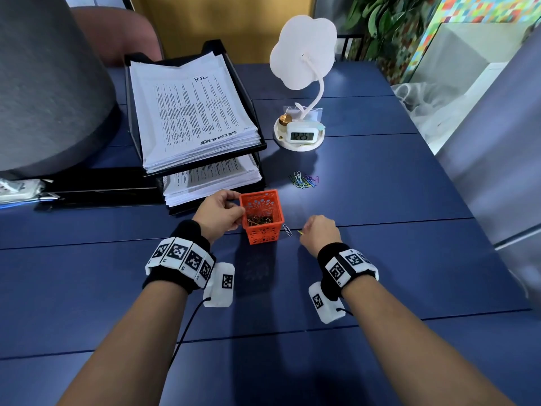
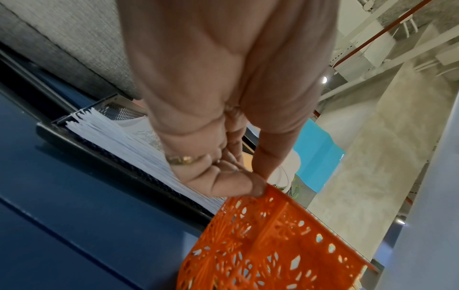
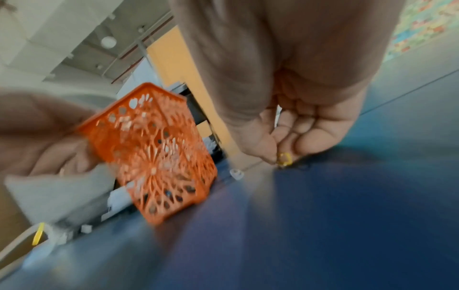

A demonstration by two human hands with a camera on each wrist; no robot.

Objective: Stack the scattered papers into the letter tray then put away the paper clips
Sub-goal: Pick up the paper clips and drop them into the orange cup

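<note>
An orange lattice basket stands on the blue table with several paper clips in its bottom. My left hand grips its left rim, thumb and fingers pinching the edge of the basket. Just right of the basket, my right hand pinches a yellow paper clip against the table. A white paper clip lies between basket and right hand. A pile of coloured paper clips lies farther back. The black two-tier letter tray holds stacked printed papers.
A white flower-shaped desk lamp with a small digital clock on its base stands behind the clip pile. A large grey lampshade-like object fills the far left. A grey cabinet borders the table's right edge.
</note>
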